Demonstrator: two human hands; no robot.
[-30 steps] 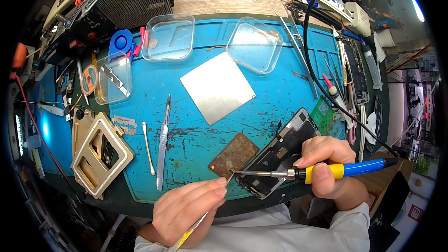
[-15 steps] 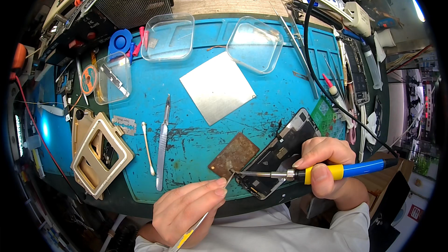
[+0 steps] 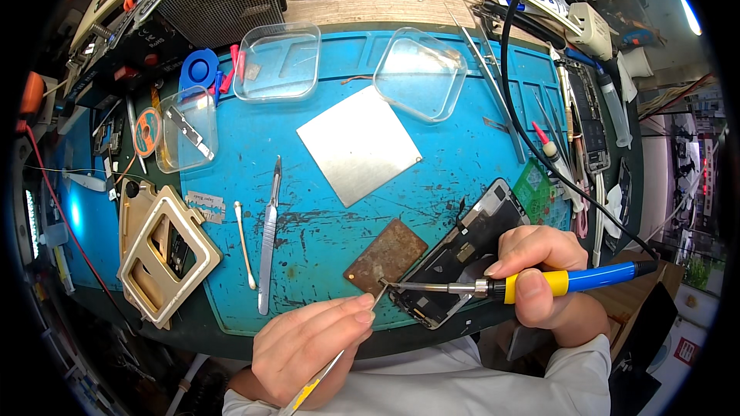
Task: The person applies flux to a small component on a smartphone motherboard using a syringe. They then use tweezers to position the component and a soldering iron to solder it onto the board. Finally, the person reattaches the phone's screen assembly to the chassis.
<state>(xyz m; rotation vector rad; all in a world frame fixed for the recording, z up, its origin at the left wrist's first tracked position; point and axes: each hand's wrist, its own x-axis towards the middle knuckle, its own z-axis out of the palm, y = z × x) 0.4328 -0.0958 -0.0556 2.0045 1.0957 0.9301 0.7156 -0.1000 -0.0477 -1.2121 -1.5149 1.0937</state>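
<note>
My right hand point(image 3: 543, 270) is closed around the yellow and blue grip of a soldering iron point(image 3: 601, 278), its tip pointing left. In my closed left hand point(image 3: 316, 343) is a slim, pointed metal tool point(image 3: 322, 376) with a yellow patch on its shaft; I cannot tell its exact kind. Both tips meet at the lower right corner of a brown, worn metal plate point(image 3: 391, 253). Whatever small thing lies between them is too small to make out. Under the iron and right beside the plate lies a black phone screen assembly point(image 3: 470, 243), slanted, partly covered by my right hand.
A silver square plate point(image 3: 358, 146) lies mid-mat. Left of it are a scalpel point(image 3: 269, 246), a cotton swab point(image 3: 244, 246), a razor blade point(image 3: 205, 206) and a beige frame mould point(image 3: 166, 254). Clear plastic boxes point(image 3: 277, 62) stand behind. The iron's black cable point(image 3: 555, 173) loops along the right.
</note>
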